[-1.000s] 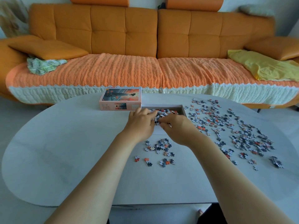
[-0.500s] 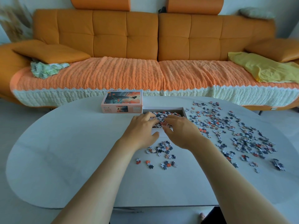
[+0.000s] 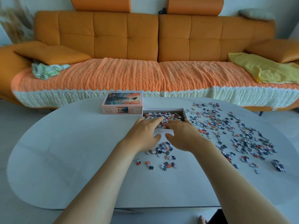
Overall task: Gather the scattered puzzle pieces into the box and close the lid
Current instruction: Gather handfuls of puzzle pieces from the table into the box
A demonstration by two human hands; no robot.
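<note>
Uncurling since before, left hand and right hand spread straight fingers over the box, lid just left, scattered puzzle pieces covering the counter rightward.

My left hand and right hand hide the near wall of the box and some of the pieces inside. Print on the lid is too small to read.

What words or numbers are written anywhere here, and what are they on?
Top edge of the lid: a strip of print, too blurred to read.
Front side of the lid: small print and big pale characters, too blurred to read.
On the puzzle pieces and the box: no writing visible.
</note>
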